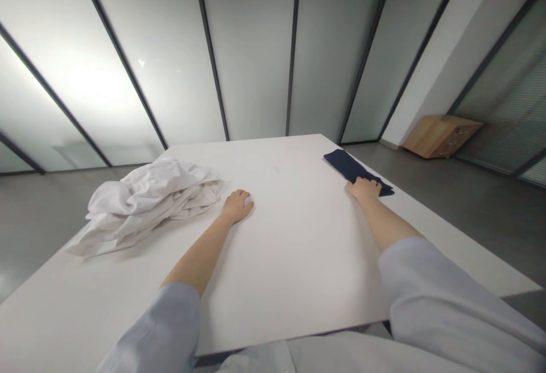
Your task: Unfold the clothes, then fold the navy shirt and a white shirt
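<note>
From the head camera, a white table (294, 248) fills the lower middle of the scene, and both bare forearms reach out across it from pale blue sleeves.

The left hand (236, 207) lies palm down on the tabletop with its fingers loosely curled, holding nothing. It sits just to the right of a crumpled white cloth (149, 208), a heaped mass of folds on the left side of the table, near the hand but not touching it.

The right hand (364, 189) rests palm down on the near end of a dark navy cloth (350, 168), a narrow flattened strip lying toward the far right edge of the table. The fingers touch the cloth, but whether they grip it or only press on it cannot be told.

Beyond the table stand frosted glass panels (251, 49) with dark frames, and a low wooden drawer cabinet (441, 136) stands on the grey floor (464, 208) at the far right.
</note>
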Demonstrator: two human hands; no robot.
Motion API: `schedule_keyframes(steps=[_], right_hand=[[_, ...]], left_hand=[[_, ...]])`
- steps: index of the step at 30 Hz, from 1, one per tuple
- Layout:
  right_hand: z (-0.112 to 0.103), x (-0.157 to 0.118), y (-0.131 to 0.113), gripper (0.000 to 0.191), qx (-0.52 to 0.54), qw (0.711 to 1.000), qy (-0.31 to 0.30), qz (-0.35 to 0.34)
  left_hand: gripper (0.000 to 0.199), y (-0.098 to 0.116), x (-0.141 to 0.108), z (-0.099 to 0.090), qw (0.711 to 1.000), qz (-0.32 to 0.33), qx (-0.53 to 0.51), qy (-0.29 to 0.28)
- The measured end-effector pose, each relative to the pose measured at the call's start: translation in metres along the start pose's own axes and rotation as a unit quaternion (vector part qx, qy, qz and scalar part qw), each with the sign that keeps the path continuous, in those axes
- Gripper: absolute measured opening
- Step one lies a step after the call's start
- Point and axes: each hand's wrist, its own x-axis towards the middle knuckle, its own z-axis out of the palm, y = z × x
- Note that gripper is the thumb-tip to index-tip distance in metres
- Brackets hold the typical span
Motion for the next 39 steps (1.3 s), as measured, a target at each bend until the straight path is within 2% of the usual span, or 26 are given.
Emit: schedule_keyframes(steps=[4,8,12,13,14,16,17,18,19,21,23,25,27,29,30,33,36,37,39], right_hand=[[-0.011,-0.021,-0.033,0.046,-0.021,0.994,-0.009,-0.103],[-0.018,-0.06,-0.091,0.044,-0.014,0.977,-0.027,-0.211],[-0.019,-0.102,-0.152,0.058,0.062,0.951,-0.078,-0.293],[-0.02,-0.109,-0.165,0.057,0.113,0.935,-0.107,-0.32],[-0.021,-0.114,-0.175,0.054,0.179,0.904,-0.147,-0.358],[-0.023,-0.117,-0.188,0.046,0.318,0.827,-0.202,-0.417],[-0.024,-0.116,-0.19,0.043,0.378,0.791,-0.209,-0.433],[-0.023,-0.114,-0.19,0.04,0.426,0.768,-0.2,-0.434],[-0.022,-0.111,-0.188,0.036,0.461,0.76,-0.181,-0.422],[-0.016,-0.106,-0.182,0.031,0.496,0.775,-0.133,-0.369],[-0.007,-0.103,-0.176,0.029,0.503,0.804,-0.094,-0.304],[0.003,-0.103,-0.171,0.028,0.502,0.822,-0.075,-0.257],[0.009,-0.103,-0.168,0.025,0.507,0.825,-0.073,-0.241],[0.012,-0.104,-0.167,0.024,0.506,0.826,-0.07,-0.239],[0.013,-0.105,-0.166,0.024,0.499,0.83,-0.065,-0.242],[0.01,-0.108,-0.166,0.022,0.457,0.843,-0.04,-0.28],[0.006,-0.116,-0.168,0.016,0.397,0.83,-0.01,-0.392],[0.006,-0.119,-0.169,0.015,0.375,0.818,-0.001,-0.435],[0.005,-0.126,-0.172,0.022,0.334,0.796,0.007,-0.505]], left_hand=[[0.041,0.001,0.001,0.0,1.0,0.004,0.001,0.0],[0.041,0.0,0.0,0.0,1.0,0.0,-0.008,-0.001],[0.048,0.003,-0.004,-0.002,0.999,0.017,-0.03,0.019],[0.052,0.005,-0.005,-0.003,0.998,0.032,-0.04,0.029],[0.058,0.008,-0.007,-0.004,0.997,0.052,-0.053,0.039],[0.071,0.014,-0.009,-0.005,0.992,0.088,-0.075,0.051],[0.076,0.017,-0.009,-0.005,0.991,0.099,-0.081,0.05],[0.08,0.02,-0.01,-0.005,0.99,0.103,-0.083,0.044],[0.082,0.022,-0.009,-0.005,0.991,0.1,-0.082,0.034],[0.076,0.025,-0.008,-0.002,0.993,0.086,-0.079,0.007],[0.06,0.025,-0.005,0.001,0.993,0.078,-0.087,-0.011],[0.043,0.023,-0.002,0.004,0.99,0.074,-0.117,-0.012],[0.036,0.018,0.001,0.006,0.981,0.058,-0.186,0.0],[0.032,0.012,0.003,0.007,0.953,0.021,-0.302,0.009],[0.031,0.008,0.004,0.007,0.929,-0.002,-0.371,0.009],[0.032,-0.001,0.007,0.006,0.82,-0.081,-0.566,0.033],[0.032,-0.007,0.012,0.003,0.703,-0.205,-0.671,0.118],[0.033,-0.008,0.013,0.003,0.674,-0.247,-0.682,0.142],[0.035,-0.011,0.016,0.002,0.639,-0.302,-0.689,0.163]])
